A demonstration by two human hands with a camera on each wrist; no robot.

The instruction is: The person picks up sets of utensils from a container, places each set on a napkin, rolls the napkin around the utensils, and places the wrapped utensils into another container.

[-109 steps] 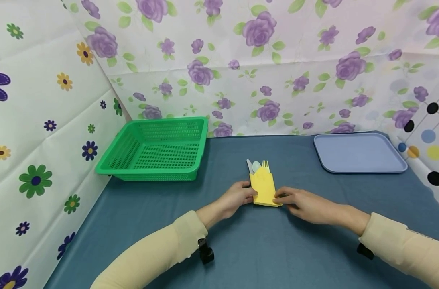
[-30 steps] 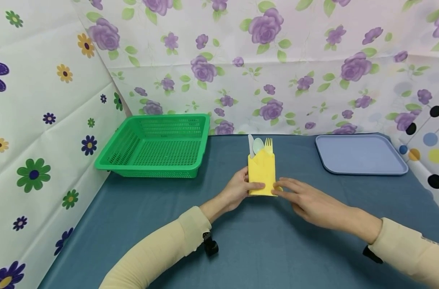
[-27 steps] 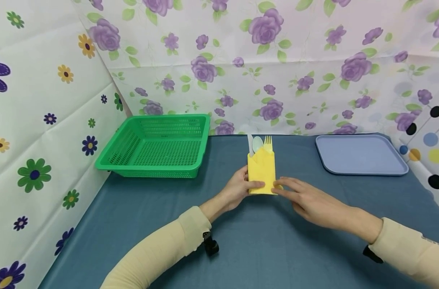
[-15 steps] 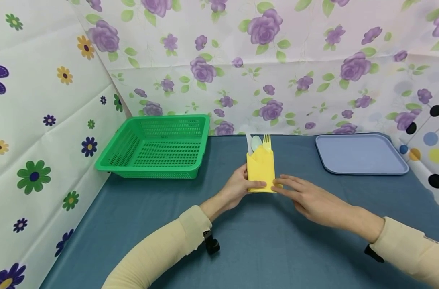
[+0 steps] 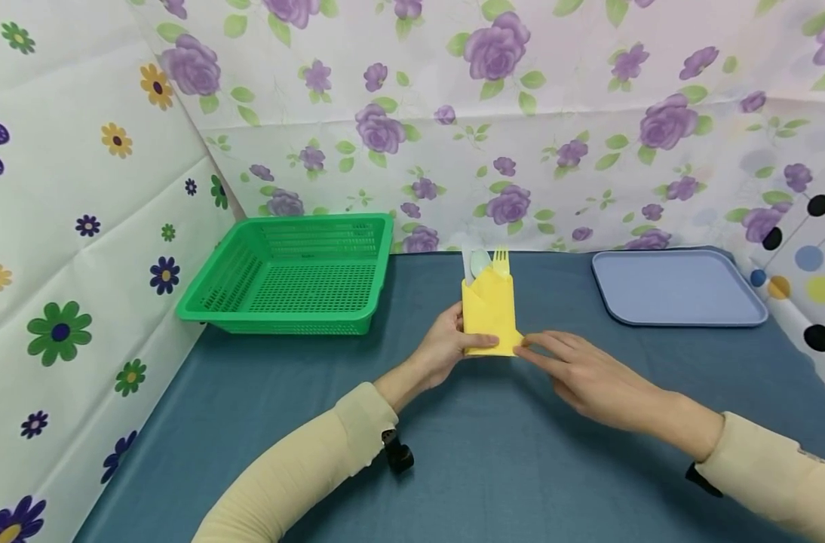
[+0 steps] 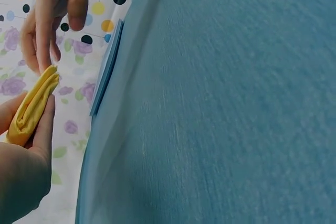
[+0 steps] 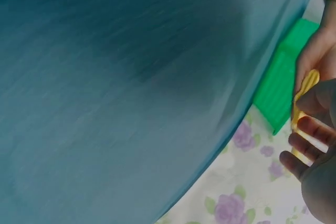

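A yellow napkin folded into a pouch [image 5: 489, 309] is held up off the table, roughly upright. From its top stick a white plastic knife [image 5: 466, 265], a pale spoon [image 5: 479, 262] and a yellow fork [image 5: 500, 261]. My left hand [image 5: 441, 345] grips the pouch's lower left, thumb across the front and fingers behind. The left wrist view shows the folded layers [image 6: 32, 107] edge-on between thumb and fingers. My right hand [image 5: 589, 377] pinches the lower right corner with its fingertips; its other fingers [image 7: 302, 148] are off the napkin.
A green plastic basket [image 5: 311, 326] stands at the back left of the blue-covered table [image 5: 507, 467]. A blue-grey tray [image 5: 680, 286] lies at the back right. Flowered sheets [image 5: 446, 181] hang behind and to the left.
Over the earlier frames the pouch with its cutlery has been lifted from the table. In the last second it rises slightly, and its lower right corner now sticks out toward my right fingertips.
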